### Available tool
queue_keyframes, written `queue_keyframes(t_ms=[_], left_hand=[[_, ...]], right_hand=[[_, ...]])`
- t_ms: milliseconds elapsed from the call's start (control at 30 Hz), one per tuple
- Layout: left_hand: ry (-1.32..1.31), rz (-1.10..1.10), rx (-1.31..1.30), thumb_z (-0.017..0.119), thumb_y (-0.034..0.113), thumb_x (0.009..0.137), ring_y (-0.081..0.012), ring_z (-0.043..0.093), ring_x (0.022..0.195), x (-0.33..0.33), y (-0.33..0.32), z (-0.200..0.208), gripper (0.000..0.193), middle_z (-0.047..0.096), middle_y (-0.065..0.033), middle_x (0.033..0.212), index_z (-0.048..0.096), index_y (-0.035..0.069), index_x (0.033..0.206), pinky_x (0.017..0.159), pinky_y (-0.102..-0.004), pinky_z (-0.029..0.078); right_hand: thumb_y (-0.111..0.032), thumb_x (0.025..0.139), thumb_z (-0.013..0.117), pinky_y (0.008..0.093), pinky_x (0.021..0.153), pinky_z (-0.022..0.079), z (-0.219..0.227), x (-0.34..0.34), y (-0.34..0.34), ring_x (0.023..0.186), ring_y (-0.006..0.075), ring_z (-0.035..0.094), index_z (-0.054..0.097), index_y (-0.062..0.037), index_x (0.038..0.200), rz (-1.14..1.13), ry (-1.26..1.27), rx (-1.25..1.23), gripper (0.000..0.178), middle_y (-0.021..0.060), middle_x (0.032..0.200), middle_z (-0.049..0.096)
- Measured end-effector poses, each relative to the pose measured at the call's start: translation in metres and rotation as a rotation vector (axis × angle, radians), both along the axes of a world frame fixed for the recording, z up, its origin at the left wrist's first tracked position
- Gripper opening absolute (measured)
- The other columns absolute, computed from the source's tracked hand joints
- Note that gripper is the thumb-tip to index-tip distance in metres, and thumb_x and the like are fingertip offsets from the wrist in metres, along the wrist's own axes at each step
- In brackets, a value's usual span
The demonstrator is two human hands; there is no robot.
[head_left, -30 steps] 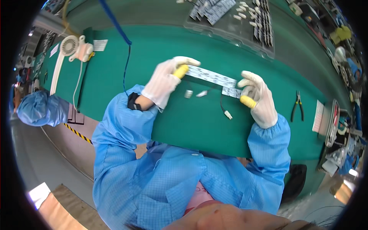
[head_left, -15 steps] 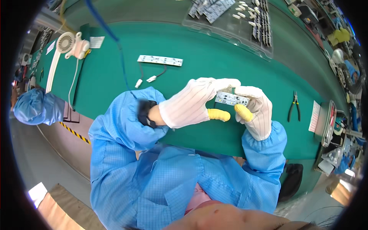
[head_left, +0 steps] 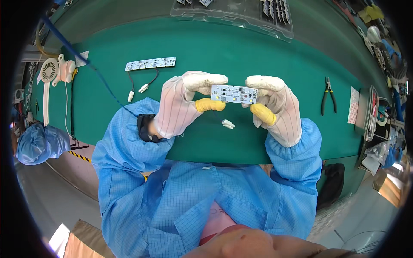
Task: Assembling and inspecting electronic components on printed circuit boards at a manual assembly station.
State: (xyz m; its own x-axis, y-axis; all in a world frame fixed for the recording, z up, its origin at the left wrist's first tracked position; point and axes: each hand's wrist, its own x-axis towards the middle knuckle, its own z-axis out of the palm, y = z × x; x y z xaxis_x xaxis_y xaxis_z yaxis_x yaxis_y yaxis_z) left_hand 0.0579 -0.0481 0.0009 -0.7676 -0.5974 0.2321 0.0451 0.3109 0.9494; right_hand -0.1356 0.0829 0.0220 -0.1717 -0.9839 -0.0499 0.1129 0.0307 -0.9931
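Observation:
Between my two gloved hands is a white LED circuit board [head_left: 234, 94], its face with small dark parts and yellowish LED squares turned up toward me. My left hand [head_left: 189, 94] pinches its left end, thumb in a yellow finger cot below and fingers above. At the other end my right hand [head_left: 277, 105] grips it in the same way, also with a yellow-covered thumb. White connectors [head_left: 228, 124] show just below this board; their wires are mostly hidden. A second, longer LED board [head_left: 150, 63] lies on the green mat to the left, with dark wires and two white plugs [head_left: 143, 88].
Pliers [head_left: 329, 96] with dark and yellow handles lie at the right. A clear plastic tray [head_left: 232, 20] with boards stands at the back. A small fan [head_left: 50, 70] is at the far left. A blue cord [head_left: 103, 79] runs to my left wrist. Another person's blue sleeve [head_left: 45, 144] shows at left.
My left hand has closed on the board's left end, and the board now sits level between both hands, more of its face showing. White connectors have come into sight below it. The view has shifted.

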Motion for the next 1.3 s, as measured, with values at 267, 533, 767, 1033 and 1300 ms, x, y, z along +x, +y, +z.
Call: queue_keyframes(t_ms=[267, 533, 767, 1033, 1300], left_hand=[[0.054, 0.05, -0.14, 0.08, 0.021, 0.067, -0.0173, 0.069, 0.075, -0.001, -0.004, -0.005, 0.042, 0.067, -0.008, 0.096, 0.065, 0.006, 0.103, 0.068, -0.0253, 0.051], [0.154, 0.07, -0.089, 0.081, 0.013, 0.066, -0.0166, 0.065, 0.079, 0.002, -0.003, -0.009, 0.044, 0.066, -0.0093, 0.096, 0.068, 0.005, 0.106, 0.069, -0.0253, 0.051], [0.138, 0.05, -0.142, 0.081, 0.014, 0.066, -0.0165, 0.066, 0.076, -0.002, -0.002, -0.003, 0.042, 0.066, -0.0089, 0.097, 0.068, 0.005, 0.105, 0.068, -0.0259, 0.052], [0.083, 0.118, -0.171, 0.08, 0.017, 0.067, -0.0168, 0.065, 0.075, 0.003, -0.002, -0.004, 0.045, 0.066, -0.0089, 0.095, 0.067, 0.005, 0.108, 0.068, -0.0247, 0.051], [-0.233, -0.08, -0.285, 0.065, 0.011, 0.079, -0.0241, 0.062, 0.073, 0.006, -0.016, 0.001, 0.022, 0.065, -0.0079, 0.094, 0.062, 0.005, 0.1, 0.07, -0.0316, 0.049]], right_hand=[[-0.01, 0.083, 0.071, 0.0159, 0.046, 0.039, 0.001, 0.001, -0.001, 0.056, 0.007, 0.053, 0.052, 0.0012, 0.119, -0.002, 0.112, -0.052, 0.043, 0.0126, 0.089, 0.063], [-0.008, 0.081, 0.071, 0.0194, 0.05, 0.04, 0.003, 0.003, -0.003, 0.056, 0.0081, 0.053, 0.051, 0.0013, 0.121, 0.011, 0.168, -0.057, 0.045, 0.0138, 0.091, 0.064], [-0.01, 0.081, 0.073, 0.0204, 0.05, 0.04, 0.001, 0.001, 0.001, 0.055, 0.0086, 0.053, 0.051, 0.0018, 0.121, -0.019, 0.211, -0.024, 0.047, 0.0125, 0.086, 0.064], [-0.008, 0.081, 0.071, 0.0194, 0.049, 0.039, 0.005, 0.005, -0.004, 0.055, 0.0082, 0.053, 0.053, 0.0017, 0.12, 0.026, 0.194, -0.079, 0.044, 0.0126, 0.085, 0.064], [-0.024, 0.087, 0.068, 0.0179, 0.041, 0.038, 0.002, 0.0, -0.007, 0.045, 0.0069, 0.05, 0.06, 0.0004, 0.101, -0.016, 0.19, 0.07, 0.029, 0.0064, 0.071, 0.063]])
